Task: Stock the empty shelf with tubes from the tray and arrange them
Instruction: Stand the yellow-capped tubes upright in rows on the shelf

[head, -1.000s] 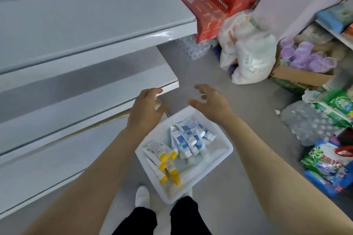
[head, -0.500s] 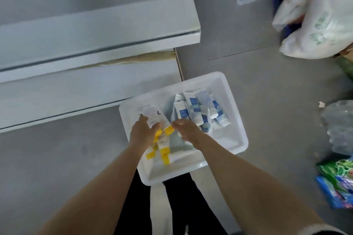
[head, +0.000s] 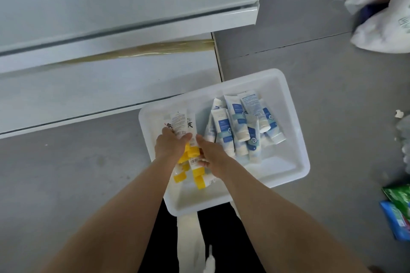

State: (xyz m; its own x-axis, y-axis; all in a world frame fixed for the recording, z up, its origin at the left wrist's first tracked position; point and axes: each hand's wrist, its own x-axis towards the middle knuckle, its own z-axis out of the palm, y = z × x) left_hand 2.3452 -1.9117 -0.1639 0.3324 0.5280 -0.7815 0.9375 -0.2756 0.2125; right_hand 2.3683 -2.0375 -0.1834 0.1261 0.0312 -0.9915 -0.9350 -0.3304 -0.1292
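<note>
Rectangular white plastic tray (head: pixel 275 175), glossy, rounded corners, set on matte grey floor (head: pixel 310 57) close beside bare white shelf (head: pixel 106 93), smooth, flat-edged. Right half of tray: loose heap of blue-and-white tubes (head: pixel 238 126). Left half: white yellow-capped tubes (head: pixel 180 123), black lettering. Left grip (head: pixel 169 147) curled round a bunch of these inside tray; right grip (head: pixel 213 156) curled onto same bunch from opposite side. Soft white sacks (head: pixel 381 31) on floor, upper right.

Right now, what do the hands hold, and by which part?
The left hand grips a bunch of yellow-capped tubes near their caps. The right hand touches the cap end too; whether it grips cannot be told.
</note>
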